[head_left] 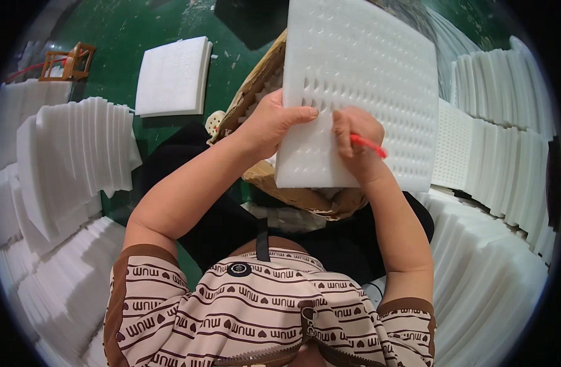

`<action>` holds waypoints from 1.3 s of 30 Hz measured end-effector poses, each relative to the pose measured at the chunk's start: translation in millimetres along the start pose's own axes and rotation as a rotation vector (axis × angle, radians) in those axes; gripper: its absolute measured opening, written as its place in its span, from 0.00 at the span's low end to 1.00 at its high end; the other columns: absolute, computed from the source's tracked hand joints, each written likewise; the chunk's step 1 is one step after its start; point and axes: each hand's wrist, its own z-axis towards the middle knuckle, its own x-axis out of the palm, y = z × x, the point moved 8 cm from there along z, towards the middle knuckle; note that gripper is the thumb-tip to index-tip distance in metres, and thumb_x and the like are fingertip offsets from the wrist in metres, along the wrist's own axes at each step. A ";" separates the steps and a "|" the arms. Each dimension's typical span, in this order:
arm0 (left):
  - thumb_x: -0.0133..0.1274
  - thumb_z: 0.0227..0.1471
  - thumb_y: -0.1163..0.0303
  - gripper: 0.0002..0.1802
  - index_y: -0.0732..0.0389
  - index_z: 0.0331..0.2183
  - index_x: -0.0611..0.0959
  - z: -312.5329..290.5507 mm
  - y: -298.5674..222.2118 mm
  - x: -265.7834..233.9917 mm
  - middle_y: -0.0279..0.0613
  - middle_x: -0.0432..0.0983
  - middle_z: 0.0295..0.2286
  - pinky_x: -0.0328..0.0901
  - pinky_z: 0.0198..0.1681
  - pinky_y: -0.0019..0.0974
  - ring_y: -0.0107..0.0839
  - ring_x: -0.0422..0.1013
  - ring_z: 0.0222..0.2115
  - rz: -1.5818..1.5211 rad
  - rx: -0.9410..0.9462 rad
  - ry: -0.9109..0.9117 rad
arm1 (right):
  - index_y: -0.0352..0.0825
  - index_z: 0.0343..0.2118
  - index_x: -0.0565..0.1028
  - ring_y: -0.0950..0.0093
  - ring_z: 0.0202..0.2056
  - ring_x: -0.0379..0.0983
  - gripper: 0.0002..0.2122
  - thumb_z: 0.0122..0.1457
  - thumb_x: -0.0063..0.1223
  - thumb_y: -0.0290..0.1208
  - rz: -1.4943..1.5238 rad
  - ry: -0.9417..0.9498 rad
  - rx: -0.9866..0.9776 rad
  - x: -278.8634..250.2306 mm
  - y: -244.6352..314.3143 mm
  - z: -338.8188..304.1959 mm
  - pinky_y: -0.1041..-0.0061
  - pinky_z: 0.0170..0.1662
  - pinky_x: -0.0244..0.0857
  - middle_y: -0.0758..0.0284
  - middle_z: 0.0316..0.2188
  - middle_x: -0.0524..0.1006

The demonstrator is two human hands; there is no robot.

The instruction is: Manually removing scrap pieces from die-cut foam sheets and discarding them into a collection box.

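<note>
A white foam sheet (366, 55) with rows of small slots stands tilted in front of me over a cardboard box (299, 199). My left hand (274, 122) grips its left edge, the thumb lying on the front face and the fingers hidden behind. Against the sheet's face, my right hand (358, 137) is closed around a red-handled tool (369, 146). The tool's working end is hidden by the hand, so its kind cannot be told. The slots near my left thumb look darker than the others.
Stacks of white foam sheets stand at my left (78, 147) and right (482, 244). A short foam pile (172, 76) lies on the green floor (118, 37) ahead. A small wooden stool (69, 63) is at the far left.
</note>
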 end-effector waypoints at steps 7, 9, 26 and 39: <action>0.57 0.45 0.73 0.22 0.64 0.44 0.72 -0.5 -3.0 -2.1 0.47 0.75 0.35 0.70 0.35 0.35 0.35 0.74 0.31 0.022 -0.029 -0.008 | 0.34 0.16 0.66 0.75 0.17 0.54 0.10 0.53 0.42 0.19 0.442 -0.149 0.277 -18.5 -9.3 -3.9 0.78 0.22 0.50 0.69 0.16 0.63; 0.57 0.46 0.73 0.22 0.64 0.44 0.72 -0.4 -0.5 0.5 0.47 0.75 0.35 0.70 0.35 0.35 0.35 0.74 0.31 0.024 -0.040 0.003 | 0.34 0.16 0.66 0.74 0.17 0.53 0.10 0.52 0.42 0.18 0.373 -0.164 0.118 -15.7 -0.6 1.7 0.77 0.22 0.51 0.68 0.15 0.62; 0.53 0.53 0.59 0.23 0.64 0.44 0.71 -4.3 -5.4 9.0 0.46 0.74 0.36 0.68 0.36 0.34 0.32 0.72 0.33 -0.014 -0.041 0.014 | 0.33 0.15 0.66 0.75 0.17 0.54 0.08 0.47 0.42 0.15 0.385 -0.121 -0.005 5.1 10.8 9.6 0.79 0.22 0.51 0.69 0.15 0.64; 0.48 0.54 0.46 0.30 0.64 0.45 0.69 -4.1 -3.8 11.0 0.50 0.71 0.40 0.67 0.40 0.35 0.35 0.69 0.40 0.041 -0.018 0.043 | 0.33 0.16 0.67 0.75 0.17 0.55 0.08 0.50 0.46 0.19 0.168 -0.115 -0.077 11.0 27.3 14.8 0.79 0.23 0.53 0.68 0.16 0.65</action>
